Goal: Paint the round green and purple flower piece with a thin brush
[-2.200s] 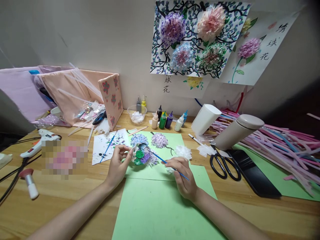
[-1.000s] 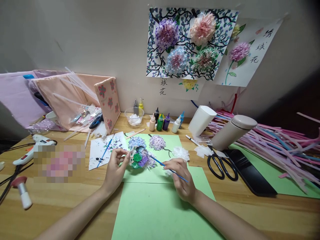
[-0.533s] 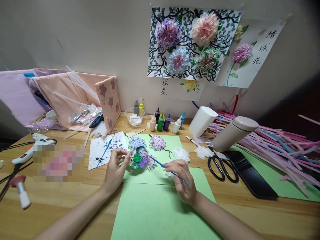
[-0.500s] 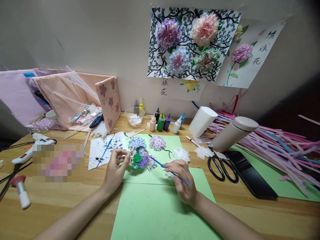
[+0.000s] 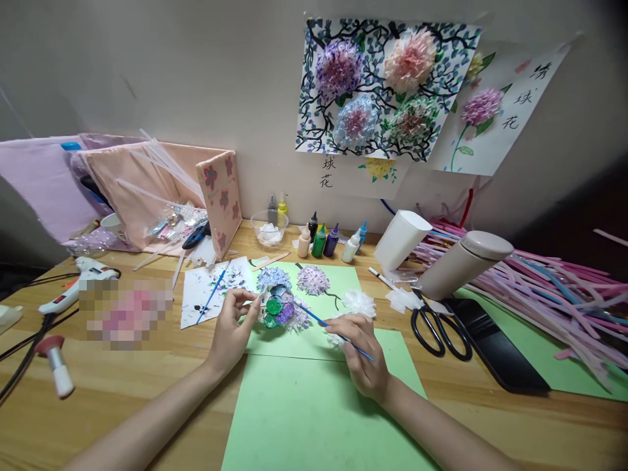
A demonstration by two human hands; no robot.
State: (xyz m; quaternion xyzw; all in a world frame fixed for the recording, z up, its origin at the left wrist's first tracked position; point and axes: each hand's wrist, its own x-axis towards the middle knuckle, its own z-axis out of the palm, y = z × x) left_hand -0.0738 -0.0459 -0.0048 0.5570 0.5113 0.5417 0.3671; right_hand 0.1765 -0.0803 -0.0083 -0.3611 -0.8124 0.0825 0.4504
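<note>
My left hand [image 5: 237, 325] is closed on the edge of a small paint palette [image 5: 276, 306] whose wells hold green, purple and bluish paint. In my right hand [image 5: 360, 350] is a thin blue paintbrush [image 5: 314, 316], its tip reaching the palette's right side. Beneath both hands lies light green paper [image 5: 318, 405]. On it are a blue paper flower [image 5: 273, 278], a lilac paper flower [image 5: 313, 280] and a white paper flower [image 5: 358, 303]. Another lilac flower [image 5: 299, 318] is partly hidden behind the palette, and my right hand covers part of another white one [image 5: 335, 339].
Several paint bottles [image 5: 318, 241] and a clear bowl [image 5: 269, 229] stand at the back. Black scissors [image 5: 441, 333], a phone [image 5: 500, 347] and a tumbler [image 5: 466, 261] are on the right. Left are a glue gun [image 5: 78, 284], a brush [image 5: 56, 369] and a paint-spotted sheet [image 5: 191, 311].
The whole view has shifted slightly, with things appearing a little further right. The palette and paintbrush remain in the same hands, the brush tip still by the palette.
</note>
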